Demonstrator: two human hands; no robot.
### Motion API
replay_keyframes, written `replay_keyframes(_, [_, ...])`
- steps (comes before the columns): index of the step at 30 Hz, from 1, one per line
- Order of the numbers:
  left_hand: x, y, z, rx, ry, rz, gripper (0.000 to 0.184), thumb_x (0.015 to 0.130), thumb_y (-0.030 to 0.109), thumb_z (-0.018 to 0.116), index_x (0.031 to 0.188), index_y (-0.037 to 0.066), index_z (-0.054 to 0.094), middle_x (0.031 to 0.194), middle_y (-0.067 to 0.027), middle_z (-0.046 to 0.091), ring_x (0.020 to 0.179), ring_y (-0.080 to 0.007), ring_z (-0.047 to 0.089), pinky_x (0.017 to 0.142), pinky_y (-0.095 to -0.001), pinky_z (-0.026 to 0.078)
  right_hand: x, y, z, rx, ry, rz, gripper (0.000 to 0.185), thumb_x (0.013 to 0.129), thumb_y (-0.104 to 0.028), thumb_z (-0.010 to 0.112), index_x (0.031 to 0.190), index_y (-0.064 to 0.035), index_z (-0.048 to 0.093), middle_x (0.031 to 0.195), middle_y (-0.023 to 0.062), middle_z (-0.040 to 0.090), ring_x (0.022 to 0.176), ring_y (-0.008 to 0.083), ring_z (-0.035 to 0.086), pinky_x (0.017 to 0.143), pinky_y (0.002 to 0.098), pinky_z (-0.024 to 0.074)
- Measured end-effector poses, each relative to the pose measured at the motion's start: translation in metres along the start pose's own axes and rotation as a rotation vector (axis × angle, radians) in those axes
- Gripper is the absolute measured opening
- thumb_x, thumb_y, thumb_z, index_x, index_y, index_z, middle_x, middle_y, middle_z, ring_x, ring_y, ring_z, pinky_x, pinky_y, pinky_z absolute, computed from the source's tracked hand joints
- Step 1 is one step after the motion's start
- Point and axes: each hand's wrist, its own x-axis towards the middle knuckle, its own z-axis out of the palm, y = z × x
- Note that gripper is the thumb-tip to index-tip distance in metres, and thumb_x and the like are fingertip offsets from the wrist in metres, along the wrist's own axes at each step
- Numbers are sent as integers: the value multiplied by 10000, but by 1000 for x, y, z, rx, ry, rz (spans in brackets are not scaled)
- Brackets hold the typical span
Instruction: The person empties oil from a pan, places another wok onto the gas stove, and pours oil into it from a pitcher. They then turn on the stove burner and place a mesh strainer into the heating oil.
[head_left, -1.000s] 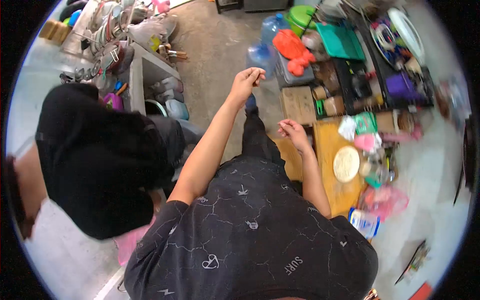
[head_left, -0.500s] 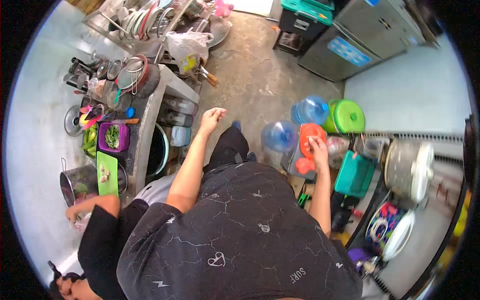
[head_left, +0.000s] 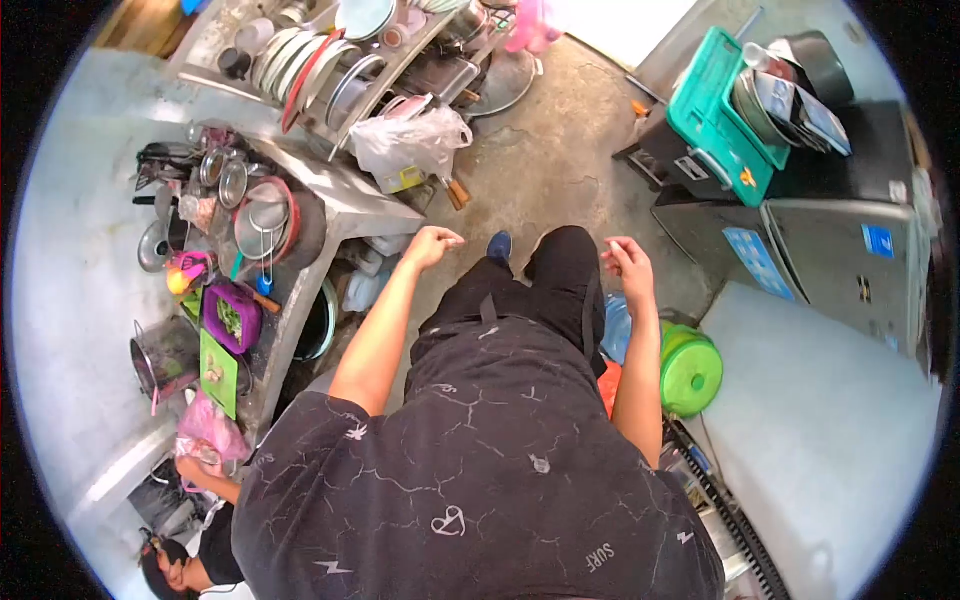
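Note:
My left hand (head_left: pixel 433 246) hangs in the air over the floor with loosely bent fingers and nothing in it. Nearest to it are wooden handles (head_left: pixel 458 194) and a white plastic bag (head_left: pixel 405 145) on the rack side. My right hand (head_left: pixel 628 262) is also empty, its fingers slightly curled and apart. Below it, partly hidden by my forearm, are a clear blue water jug (head_left: pixel 616 328) and an orange-red item (head_left: pixel 609 385). A bright green lidded container (head_left: pixel 691 370) stands right of that forearm.
At left is a counter with a purple basin (head_left: pixel 232 316), green cutting board (head_left: pixel 218 374) and pot (head_left: pixel 165 357). A person (head_left: pixel 215 545) holds a pink bag (head_left: pixel 212 428). Ahead stand a dish rack (head_left: pixel 340 140), teal-lidded box (head_left: pixel 715 120) and fridge (head_left: pixel 845 250).
My body has moved forward, and the fridge and rack are closer. The right hand has left the orange-red item and is now farther forward. The other person now shows lower in view.

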Motion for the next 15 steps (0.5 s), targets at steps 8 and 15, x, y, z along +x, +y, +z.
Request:
replay_keyframes(8, [90, 92, 44, -232, 167, -118, 263, 809, 11, 663, 1067, 55, 686, 812, -24, 661, 763, -115, 619, 738, -278, 497, 247, -16, -1, -30, -330, 221, 207, 961, -215, 562, 1054, -47, 640, 821, 18, 647, 688, 76, 546, 651, 215, 442])
replay_keyframes(15, [194, 77, 93, -422, 179, -209, 188, 917, 72, 563, 1081, 59, 655, 778, -7, 609, 749, -101, 582, 724, -255, 472, 400, 52, -1, -158, -449, 326, 185, 942, -171, 548, 1020, -29, 638, 805, 38, 651, 688, 108, 571, 658, 257, 467])
